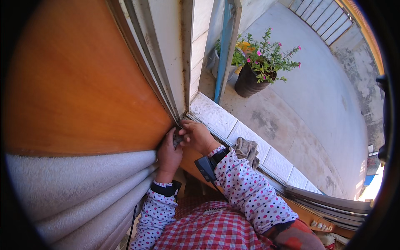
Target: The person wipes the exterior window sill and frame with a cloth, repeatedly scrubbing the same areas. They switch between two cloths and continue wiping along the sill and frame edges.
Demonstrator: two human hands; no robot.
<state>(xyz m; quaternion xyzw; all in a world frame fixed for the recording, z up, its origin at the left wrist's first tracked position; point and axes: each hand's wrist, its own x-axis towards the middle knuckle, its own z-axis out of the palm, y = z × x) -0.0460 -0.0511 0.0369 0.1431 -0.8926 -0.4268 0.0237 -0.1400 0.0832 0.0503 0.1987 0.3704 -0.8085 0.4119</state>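
Observation:
My left hand [169,153] is cupped at the lower corner of a sliding window frame [165,62], its thumb against the wooden panel. A dark grey clump [177,139] of dirt or rag sits between its thumb and fingers. My right hand [199,135] reaches to the same corner from the other side, fingers curled at the end of the window track [218,136]. Its fingertips touch the frame's foot; whether they pinch something thin there is hidden. A crumpled grey-brown rag [247,150] lies on the white tiled sill [215,114], beside my right wrist.
An orange-brown wooden panel [84,81] and a pale gathered curtain [84,184] stand at the left. Outside, a blue-edged open sash [223,53] juts out near a dark pot [251,81] of pink flowers. Stacked window rails [328,200] lie at lower right. A black cable [132,223] hangs by my left sleeve.

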